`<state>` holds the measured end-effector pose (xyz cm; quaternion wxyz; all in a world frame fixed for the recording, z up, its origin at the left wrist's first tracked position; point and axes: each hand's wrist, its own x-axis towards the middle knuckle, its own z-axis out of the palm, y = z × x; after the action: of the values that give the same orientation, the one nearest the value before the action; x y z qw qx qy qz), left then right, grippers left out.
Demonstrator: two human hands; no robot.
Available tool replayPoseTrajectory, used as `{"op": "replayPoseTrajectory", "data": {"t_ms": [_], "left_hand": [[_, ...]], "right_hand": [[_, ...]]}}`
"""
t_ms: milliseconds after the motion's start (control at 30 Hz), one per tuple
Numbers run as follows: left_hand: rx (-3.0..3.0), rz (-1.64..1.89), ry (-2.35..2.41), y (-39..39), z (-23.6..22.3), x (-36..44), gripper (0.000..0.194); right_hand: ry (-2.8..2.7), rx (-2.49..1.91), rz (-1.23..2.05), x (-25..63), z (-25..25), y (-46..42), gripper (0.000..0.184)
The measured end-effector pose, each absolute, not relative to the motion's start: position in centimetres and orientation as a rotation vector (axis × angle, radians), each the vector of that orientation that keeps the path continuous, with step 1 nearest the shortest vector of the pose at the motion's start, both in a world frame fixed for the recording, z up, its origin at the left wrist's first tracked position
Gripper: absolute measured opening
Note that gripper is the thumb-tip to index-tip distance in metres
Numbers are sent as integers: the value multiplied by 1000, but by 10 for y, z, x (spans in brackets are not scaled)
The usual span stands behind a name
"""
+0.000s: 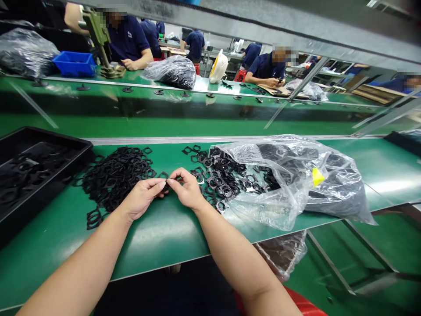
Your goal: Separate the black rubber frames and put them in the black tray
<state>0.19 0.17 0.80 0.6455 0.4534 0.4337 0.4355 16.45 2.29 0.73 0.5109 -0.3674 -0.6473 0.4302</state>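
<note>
Both my hands meet over the green tabletop [158, 245], pinching a small black plastic part [166, 181] between them. My left hand [144, 195] is closed, thumb and fingers on the part's left side. My right hand [187, 188] grips its right side with thumb and forefinger. Most of the part is hidden by my fingers. Beside my left hand lies a heap of black ring-shaped plastic parts [115, 175]. To the right of my right hand, more loose black parts [225, 188] spill from the mouth of a clear plastic bag [296, 188].
A black bin [75, 162] with similar parts stands at the left. Behind runs a second bench with a blue basket [75, 64], a green hand press [98, 39], a white-and-yellow fan [219, 68] and bagged parts [174, 72]. Several people in dark blue shirts sit there. A metal rail crosses overhead.
</note>
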Motion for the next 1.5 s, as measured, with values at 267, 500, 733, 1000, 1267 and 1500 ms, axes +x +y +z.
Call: {"op": "replayPoseTrajectory", "data": {"t_ms": [267, 500, 733, 1000, 1267, 1500], "left_hand": [[888, 1066, 921, 3, 7, 6, 30], [827, 1172, 858, 4, 4, 5, 28], [827, 1177, 844, 5, 2, 6, 27], [812, 1179, 803, 4, 2, 5, 28], [784, 1184, 775, 3, 3, 6, 26], [824, 1037, 795, 3, 10, 2, 31]], "right_hand": [[-1244, -906, 1282, 159, 2, 27, 24], [-1497, -930, 812, 161, 5, 23, 12], [-1554, -906, 699, 163, 8, 23, 9], [-1507, -866, 785, 162, 7, 24, 9], [-1358, -899, 924, 157, 9, 19, 16], [-1096, -789, 1503, 159, 5, 23, 39]]}}
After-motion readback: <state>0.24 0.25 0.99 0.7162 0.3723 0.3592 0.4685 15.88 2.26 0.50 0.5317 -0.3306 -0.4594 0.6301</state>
